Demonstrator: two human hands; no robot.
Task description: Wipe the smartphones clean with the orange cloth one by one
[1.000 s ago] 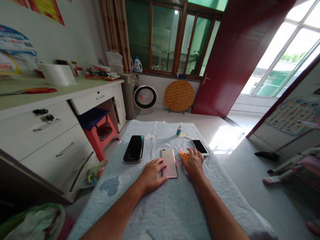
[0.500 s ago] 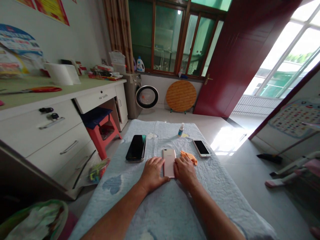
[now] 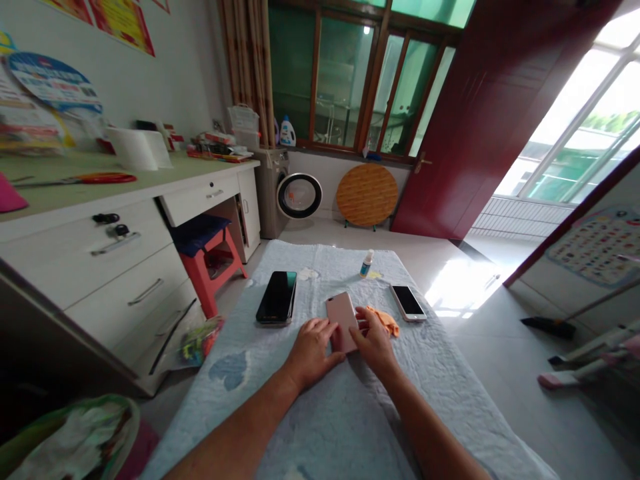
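Note:
A pink phone (image 3: 341,315) lies face down on the light blue cloth (image 3: 320,413) and is tilted up at its near end. My left hand (image 3: 311,350) grips its left edge and my right hand (image 3: 371,340) grips its right edge, fingers curled around it. An orange cloth (image 3: 387,320) lies just right of my right hand. A black phone (image 3: 277,306) rests to the left, a white-framed phone (image 3: 409,302) to the right.
A small spray bottle (image 3: 367,263) stands at the far end of the cloth. A white desk with drawers (image 3: 100,267) and a red stool (image 3: 210,257) are on the left. A washing machine (image 3: 287,193), a round wooden board (image 3: 367,195) and a red door (image 3: 480,113) stand behind.
My right hand left the orange cloth and moved left onto the pink phone. Both hands now hold the phone, which has lifted and turned slightly.

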